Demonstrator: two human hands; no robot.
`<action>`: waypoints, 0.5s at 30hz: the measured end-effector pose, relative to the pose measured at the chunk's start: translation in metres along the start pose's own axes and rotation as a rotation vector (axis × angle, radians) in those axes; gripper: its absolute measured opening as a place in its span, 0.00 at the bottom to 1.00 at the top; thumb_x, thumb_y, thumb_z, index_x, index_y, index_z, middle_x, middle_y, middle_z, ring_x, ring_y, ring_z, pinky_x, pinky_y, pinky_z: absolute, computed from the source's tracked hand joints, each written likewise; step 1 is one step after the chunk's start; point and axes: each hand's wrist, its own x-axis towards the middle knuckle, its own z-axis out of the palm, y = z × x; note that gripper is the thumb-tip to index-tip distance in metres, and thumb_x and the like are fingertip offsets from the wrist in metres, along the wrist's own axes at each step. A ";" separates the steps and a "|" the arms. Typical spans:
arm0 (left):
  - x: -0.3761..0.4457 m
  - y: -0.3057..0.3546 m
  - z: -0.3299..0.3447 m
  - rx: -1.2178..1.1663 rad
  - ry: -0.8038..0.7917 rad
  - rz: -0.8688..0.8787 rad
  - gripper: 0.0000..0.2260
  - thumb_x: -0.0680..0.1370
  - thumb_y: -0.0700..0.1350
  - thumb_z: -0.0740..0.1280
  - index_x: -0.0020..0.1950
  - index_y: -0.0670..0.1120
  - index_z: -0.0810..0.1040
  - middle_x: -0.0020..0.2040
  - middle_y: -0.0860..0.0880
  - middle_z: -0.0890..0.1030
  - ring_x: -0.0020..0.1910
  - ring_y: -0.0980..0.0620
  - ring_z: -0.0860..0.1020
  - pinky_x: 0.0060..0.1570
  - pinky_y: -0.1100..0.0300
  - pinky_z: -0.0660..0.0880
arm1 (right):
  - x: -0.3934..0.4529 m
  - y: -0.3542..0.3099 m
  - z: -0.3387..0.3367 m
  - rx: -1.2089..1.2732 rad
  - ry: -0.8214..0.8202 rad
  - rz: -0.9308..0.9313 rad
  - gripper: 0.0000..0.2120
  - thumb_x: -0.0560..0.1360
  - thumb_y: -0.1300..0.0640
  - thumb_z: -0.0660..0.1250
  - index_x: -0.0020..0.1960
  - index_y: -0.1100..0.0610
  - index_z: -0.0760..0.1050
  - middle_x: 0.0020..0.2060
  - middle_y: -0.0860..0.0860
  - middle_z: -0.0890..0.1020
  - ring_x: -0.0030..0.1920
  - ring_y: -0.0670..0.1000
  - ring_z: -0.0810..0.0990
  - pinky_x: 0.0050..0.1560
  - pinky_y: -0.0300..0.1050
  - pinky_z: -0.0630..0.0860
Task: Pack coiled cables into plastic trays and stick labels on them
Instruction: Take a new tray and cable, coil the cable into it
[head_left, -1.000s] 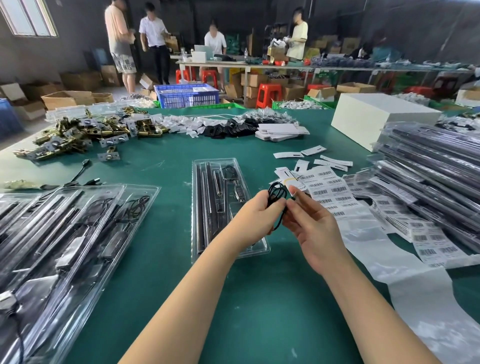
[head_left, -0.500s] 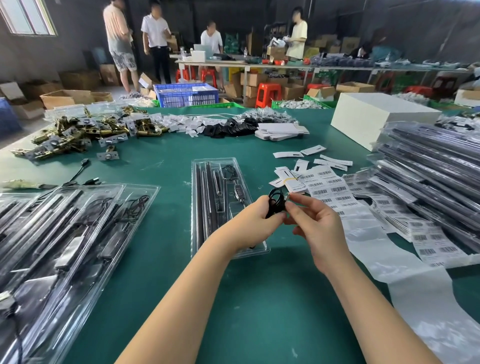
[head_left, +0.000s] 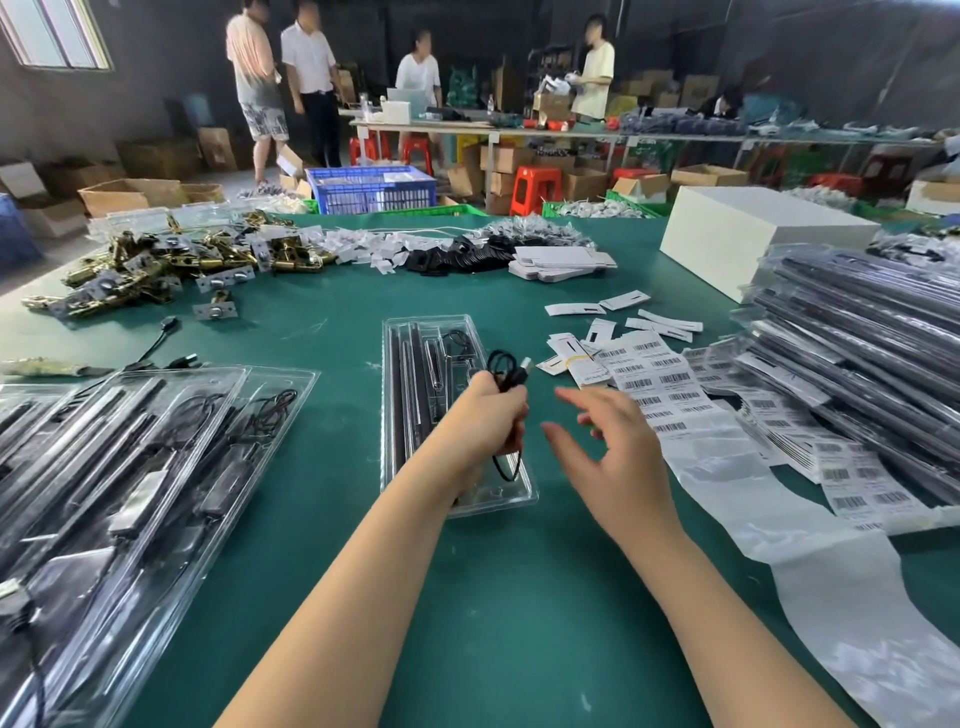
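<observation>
My left hand (head_left: 485, 415) grips a coiled black cable (head_left: 506, 366); its loop and plug stick out above my fist and a short end hangs below. The fist hovers over the right side of a clear plastic tray (head_left: 400, 395) that holds dark rods and small parts on the green table. My right hand (head_left: 605, 441) floats just right of the cable, fingers spread and holding nothing. Barcode label sheets (head_left: 654, 382) on a long backing strip lie to its right.
Filled clear trays (head_left: 130, 467) are stacked at the left, and more packed trays (head_left: 857, 374) are piled at the right. Brass hardware (head_left: 156, 265), paper tags, black parts and a white box (head_left: 753, 239) sit farther back. People stand at benches beyond the table.
My right hand has let go of the cable and drawn away to the right, opening its fingers. My left hand now holds the coil alone, closer to the tray.
</observation>
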 end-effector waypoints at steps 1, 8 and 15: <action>0.001 0.001 -0.004 -0.119 0.028 -0.024 0.08 0.80 0.38 0.60 0.43 0.46 0.64 0.36 0.49 0.71 0.30 0.55 0.70 0.29 0.63 0.71 | 0.000 0.001 0.000 0.034 -0.084 0.034 0.14 0.72 0.52 0.74 0.57 0.50 0.81 0.50 0.39 0.78 0.47 0.39 0.76 0.49 0.38 0.73; 0.005 0.001 -0.021 -0.408 0.030 -0.148 0.06 0.82 0.39 0.59 0.48 0.45 0.63 0.28 0.50 0.71 0.27 0.53 0.70 0.27 0.62 0.69 | -0.011 -0.003 0.020 0.039 -0.396 0.047 0.07 0.71 0.49 0.75 0.48 0.47 0.83 0.43 0.43 0.78 0.39 0.43 0.75 0.46 0.43 0.75; 0.001 -0.001 -0.034 0.078 -0.060 -0.289 0.10 0.80 0.37 0.61 0.39 0.45 0.67 0.30 0.48 0.70 0.28 0.53 0.71 0.31 0.58 0.76 | -0.010 -0.004 0.019 -0.087 -0.305 0.037 0.05 0.76 0.55 0.70 0.51 0.50 0.80 0.42 0.45 0.83 0.44 0.49 0.79 0.45 0.49 0.76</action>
